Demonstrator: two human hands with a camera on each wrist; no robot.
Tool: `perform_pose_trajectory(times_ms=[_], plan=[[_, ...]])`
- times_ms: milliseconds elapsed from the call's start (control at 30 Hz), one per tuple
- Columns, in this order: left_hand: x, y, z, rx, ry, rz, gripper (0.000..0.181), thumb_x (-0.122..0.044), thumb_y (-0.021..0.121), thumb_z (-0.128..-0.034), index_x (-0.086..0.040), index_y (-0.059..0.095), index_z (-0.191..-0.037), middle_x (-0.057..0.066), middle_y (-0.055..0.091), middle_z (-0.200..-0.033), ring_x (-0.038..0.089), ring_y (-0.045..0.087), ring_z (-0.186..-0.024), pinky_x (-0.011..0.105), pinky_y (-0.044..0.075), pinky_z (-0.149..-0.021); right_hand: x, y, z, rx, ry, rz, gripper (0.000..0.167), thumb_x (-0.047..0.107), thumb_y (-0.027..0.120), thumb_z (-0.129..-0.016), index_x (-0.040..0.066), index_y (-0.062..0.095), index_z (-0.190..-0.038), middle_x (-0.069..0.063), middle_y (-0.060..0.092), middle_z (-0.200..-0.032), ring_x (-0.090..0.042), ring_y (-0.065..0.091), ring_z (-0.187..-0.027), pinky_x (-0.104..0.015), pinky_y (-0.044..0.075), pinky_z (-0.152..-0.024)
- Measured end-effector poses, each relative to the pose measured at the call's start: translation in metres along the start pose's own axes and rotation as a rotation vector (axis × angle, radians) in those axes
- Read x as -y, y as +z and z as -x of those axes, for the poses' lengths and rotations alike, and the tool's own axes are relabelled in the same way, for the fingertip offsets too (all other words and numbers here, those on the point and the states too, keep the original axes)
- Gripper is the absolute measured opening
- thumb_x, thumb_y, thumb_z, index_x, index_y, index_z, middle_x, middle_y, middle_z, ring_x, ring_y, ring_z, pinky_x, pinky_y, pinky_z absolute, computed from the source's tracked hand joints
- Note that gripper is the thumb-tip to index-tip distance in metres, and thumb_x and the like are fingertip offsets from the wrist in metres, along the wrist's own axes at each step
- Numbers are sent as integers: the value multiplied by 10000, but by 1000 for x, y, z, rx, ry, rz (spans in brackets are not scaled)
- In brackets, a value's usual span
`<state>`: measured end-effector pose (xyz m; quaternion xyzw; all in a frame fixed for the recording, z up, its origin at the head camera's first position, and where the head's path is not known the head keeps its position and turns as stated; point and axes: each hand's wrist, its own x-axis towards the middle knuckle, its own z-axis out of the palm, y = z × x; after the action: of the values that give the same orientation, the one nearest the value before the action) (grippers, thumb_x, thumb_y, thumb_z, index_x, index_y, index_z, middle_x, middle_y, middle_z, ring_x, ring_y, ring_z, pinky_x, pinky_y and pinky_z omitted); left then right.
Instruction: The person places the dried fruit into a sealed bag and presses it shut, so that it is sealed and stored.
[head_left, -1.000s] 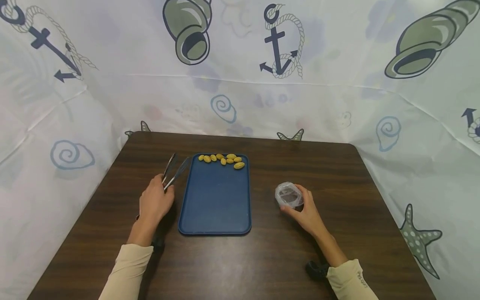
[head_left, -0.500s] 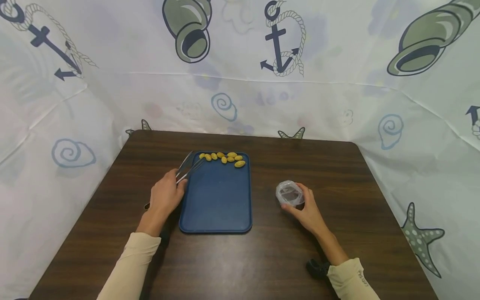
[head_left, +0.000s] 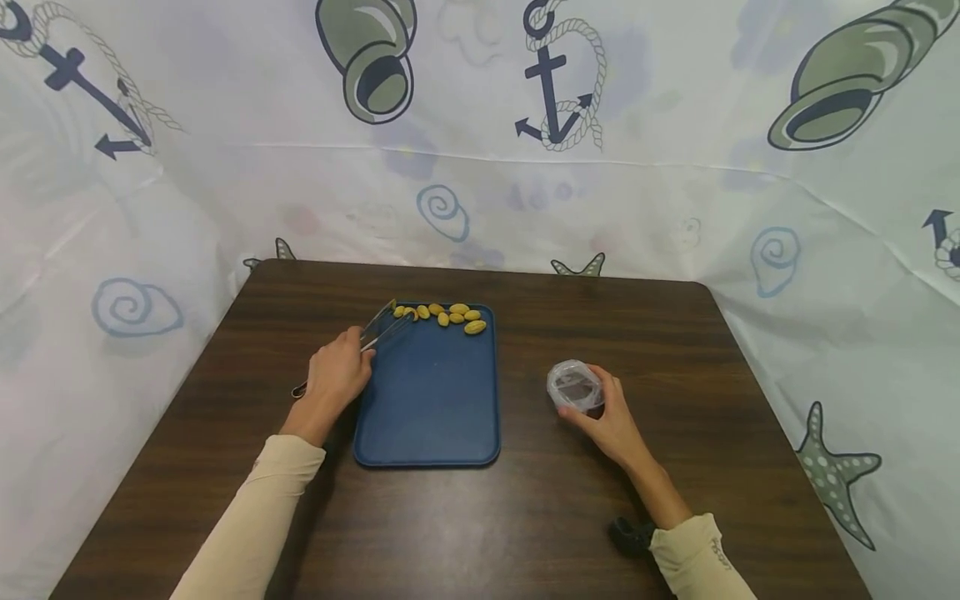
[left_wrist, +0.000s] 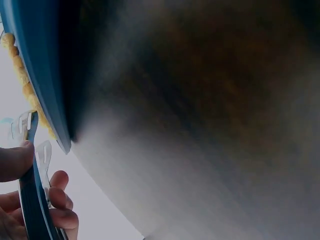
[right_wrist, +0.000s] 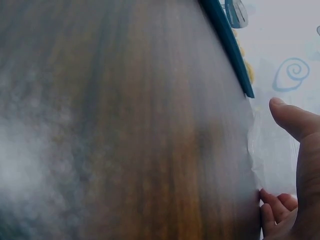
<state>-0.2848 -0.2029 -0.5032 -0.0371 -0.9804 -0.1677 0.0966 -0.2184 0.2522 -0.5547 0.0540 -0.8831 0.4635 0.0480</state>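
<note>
My left hand grips metal tongs, whose two arms are spread apart. Their tips reach the far left corner of a blue tray, around the leftmost of several small yellow oval pieces along its far end. Whether the tips touch a piece is too small to tell. In the left wrist view, thumb and fingers hold the tongs from both sides. Right of the tray, my right hand holds a clear, thin-walled plastic cup upright on the table, thumb and fingers around its side.
The brown wooden table carries the tray left of its middle. Behind and beside it hangs a white cloth printed with anchors, shells and starfish. A black strap is at the right wrist.
My left hand has moved right and forward, bringing the tongs from beside the tray to over its far left corner at the yellow pieces. The right hand and cup have stayed in place.
</note>
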Motion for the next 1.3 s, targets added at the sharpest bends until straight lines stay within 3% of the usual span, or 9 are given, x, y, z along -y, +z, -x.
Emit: perform_pose_trajectory(times_ms=[467,1300], plan=[[-5,6,-17,-4,57,-23,307,-170,611,-1008,33,554,-1231,250,694,-1116,528,684,-890,651,532,-736,1,2,0,1,6,2,880,359,867,-826,217,384,-1548,-141,453,-1425,-306,509,-1234,-521,397,-1033],[-2,13,-9,-48,37,-24,304,-202,585,-1012,-11,593,-1249,215,728,-1065,491,700,-814,625,534,-690,-1,2,0,10,13,3,892,358,865,-829,218,374,-1559,-140,447,-1453,-325,509,-1253,-559,391,-1062]])
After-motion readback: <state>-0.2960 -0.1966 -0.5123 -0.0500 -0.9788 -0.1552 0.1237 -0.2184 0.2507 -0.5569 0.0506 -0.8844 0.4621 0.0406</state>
